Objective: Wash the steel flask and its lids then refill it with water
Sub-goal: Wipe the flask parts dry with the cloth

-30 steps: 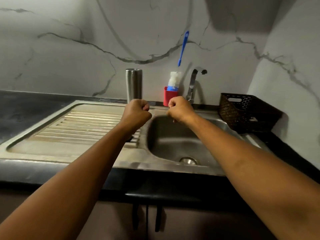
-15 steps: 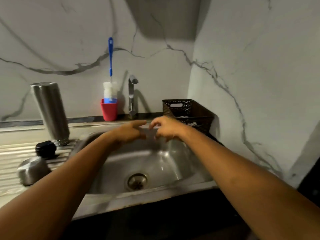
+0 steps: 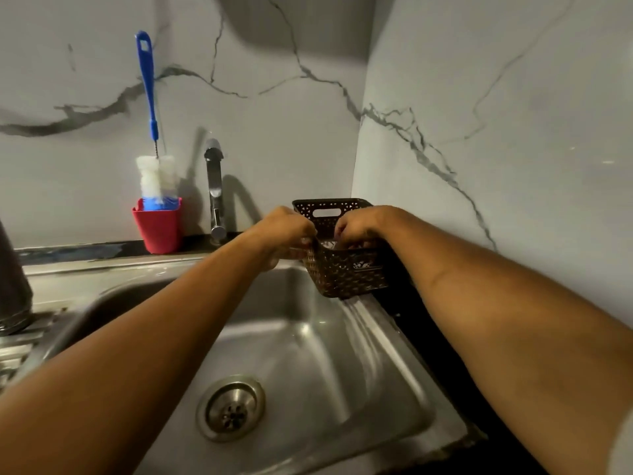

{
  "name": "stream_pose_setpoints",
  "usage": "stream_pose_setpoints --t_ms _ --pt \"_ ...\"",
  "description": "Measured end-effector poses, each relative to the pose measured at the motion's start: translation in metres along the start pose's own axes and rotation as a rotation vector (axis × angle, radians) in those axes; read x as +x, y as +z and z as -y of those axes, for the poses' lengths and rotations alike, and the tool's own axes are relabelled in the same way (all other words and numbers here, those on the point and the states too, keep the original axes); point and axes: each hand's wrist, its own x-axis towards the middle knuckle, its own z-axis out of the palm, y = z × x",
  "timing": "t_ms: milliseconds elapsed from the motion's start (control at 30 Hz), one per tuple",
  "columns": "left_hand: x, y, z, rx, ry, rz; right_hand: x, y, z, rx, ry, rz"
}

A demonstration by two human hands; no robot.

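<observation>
Step (head view): fetching washing gear from the brown basket (image 3: pixel 346 272), I'd judge.
Left grip (image 3: pixel 287 234): fingers curled on the basket's near rim, holding it.
Right grip (image 3: pixel 356 228): fingers dip inside; whether they hold anything, I cannot tell.
Steel flask (image 3: pixel 12 286): far left beside the sink (image 3: pixel 308 354), well apart from both hands, cropped by the frame.
Next: lift out what's needed, then reach across for the flask.
Hidden: the basket's contents; the lids are out of sight.

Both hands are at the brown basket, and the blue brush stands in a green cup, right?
No: the head view shows a red cup, not green. The left hand and right hand are at the brown basket, and the blue brush stands in that cup.
</observation>
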Motion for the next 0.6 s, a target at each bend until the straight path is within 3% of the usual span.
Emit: stream_pose_setpoints --t_ms 167,400,467,600 --pt "0.005 0.0 0.006 -0.053 -0.001 -0.001 0.036 0.013 0.006 -0.151 0.051 0.13" --pt "0.0 0.003 0.006 -0.045 0.005 0.014 0.023 0.017 0.004 -0.095 -0.046 -0.118" --pt "-0.005 0.002 0.005 -0.054 -0.011 0.021 0.004 0.005 -0.003 0.016 -0.043 -0.224" --pt "-0.02 0.001 -0.004 -0.101 -0.011 0.028 -0.049 -0.032 -0.012 0.46 -0.091 -0.453"
